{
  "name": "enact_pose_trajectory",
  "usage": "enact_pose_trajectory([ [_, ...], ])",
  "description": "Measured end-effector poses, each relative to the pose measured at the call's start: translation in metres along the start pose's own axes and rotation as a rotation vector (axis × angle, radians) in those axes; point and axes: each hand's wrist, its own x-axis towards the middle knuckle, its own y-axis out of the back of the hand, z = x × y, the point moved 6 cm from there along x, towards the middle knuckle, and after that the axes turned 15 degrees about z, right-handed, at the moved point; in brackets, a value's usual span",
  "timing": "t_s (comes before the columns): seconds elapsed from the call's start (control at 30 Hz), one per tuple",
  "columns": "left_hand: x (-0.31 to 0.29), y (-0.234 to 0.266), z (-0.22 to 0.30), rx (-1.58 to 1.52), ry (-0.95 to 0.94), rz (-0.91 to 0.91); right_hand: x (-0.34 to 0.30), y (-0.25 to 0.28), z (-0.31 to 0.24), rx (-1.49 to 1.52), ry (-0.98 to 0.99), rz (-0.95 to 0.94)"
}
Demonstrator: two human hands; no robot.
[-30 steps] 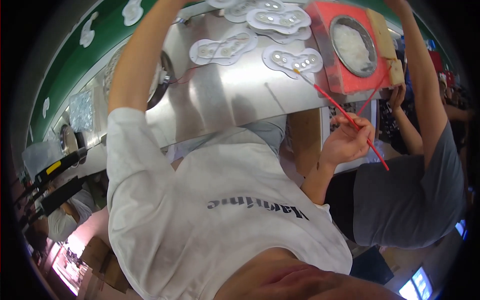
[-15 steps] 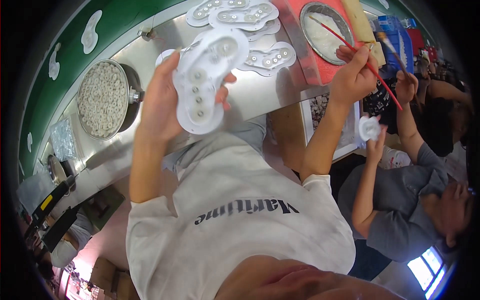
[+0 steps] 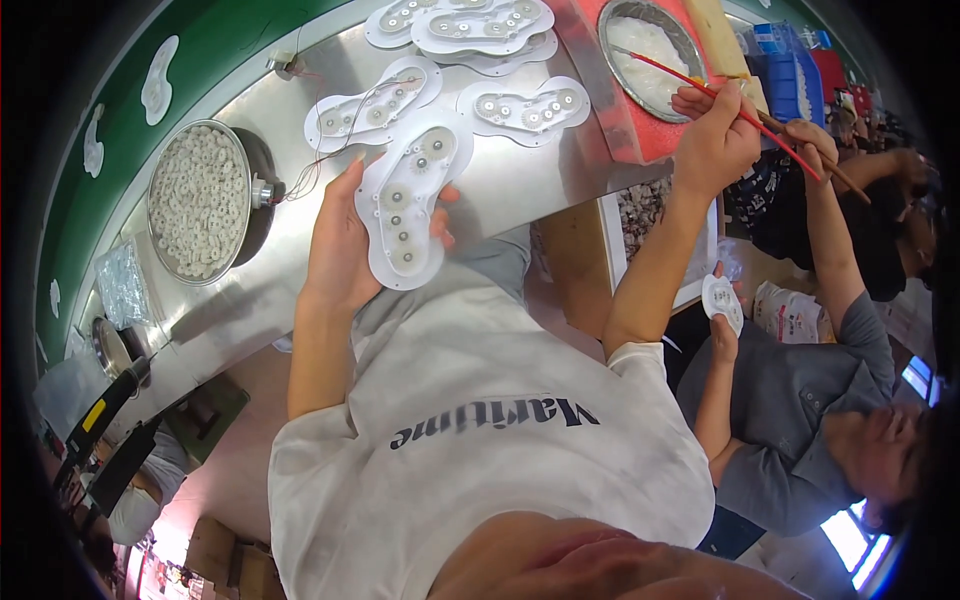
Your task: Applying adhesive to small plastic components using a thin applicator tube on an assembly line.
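Note:
My left hand (image 3: 335, 240) is closed around a white plastic gear housing (image 3: 382, 240), long and curved, its open face up with small gears and metal pins in a row. My right hand (image 3: 718, 145) pinches a thin brush (image 3: 672, 71) with a red handle. The brush tip is over white paste (image 3: 648, 92) in a round metal bowl (image 3: 692, 38); I cannot tell whether it touches the paste. More white housings with gears (image 3: 525, 112) lie on the metal table (image 3: 485, 190), just beyond my left hand, some stacked.
A metal pan of small white gears (image 3: 200, 200) stands at the left, near a wired motor (image 3: 262, 192). The bowl rests on a red surface (image 3: 640, 140). At the right, a co-worker holds a brown-handled brush (image 3: 845, 178) and a white round part (image 3: 722, 305). A blue bin (image 3: 795, 85) stands far right.
My left hand has lowered the housing slightly toward me, uncovering another housing on the table. The brush in my right hand has shifted slightly, its tip lower over the bowl.

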Motion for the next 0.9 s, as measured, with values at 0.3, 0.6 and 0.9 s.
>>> enact_pose_trajectory([
  [0.3,0.003,0.008,-0.009,0.004,0.027,0.033,0.008,0.0,-0.006,-0.032,0.085,-0.047],
  [0.6,0.003,0.009,-0.011,-0.012,0.026,0.037,0.012,0.003,0.013,0.095,-0.17,0.039],
  [0.9,0.03,-0.018,-0.019,-0.026,0.111,0.064,0.021,0.022,0.035,0.143,-0.344,0.183],
])
